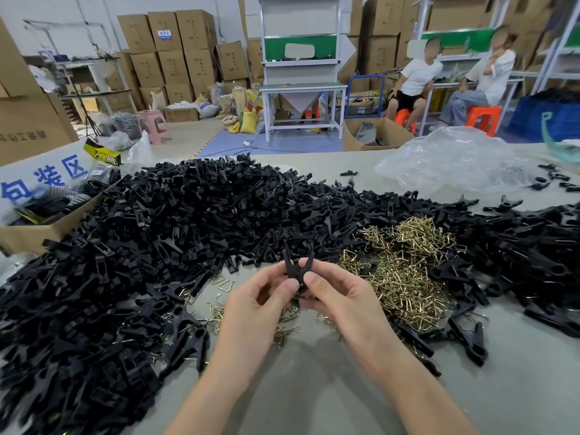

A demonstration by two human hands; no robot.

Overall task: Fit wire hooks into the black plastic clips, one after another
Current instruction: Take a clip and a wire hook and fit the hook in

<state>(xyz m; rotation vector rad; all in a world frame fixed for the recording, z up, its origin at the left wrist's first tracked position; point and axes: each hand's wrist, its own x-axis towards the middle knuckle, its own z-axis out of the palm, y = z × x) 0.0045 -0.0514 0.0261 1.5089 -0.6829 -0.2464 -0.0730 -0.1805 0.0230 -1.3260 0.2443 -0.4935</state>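
Pinching one black plastic clip (298,271) upright between our left hand (260,304) and right hand (340,296) above the table (314,397), we steady it for a hook from the brass wire hooks (405,271) just right.

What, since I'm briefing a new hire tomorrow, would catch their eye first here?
A huge heap of black plastic clips covers the table, left and middle. A brassy pile of wire hooks sits centre right. In front, the left hand and right hand pinch one clip between them.
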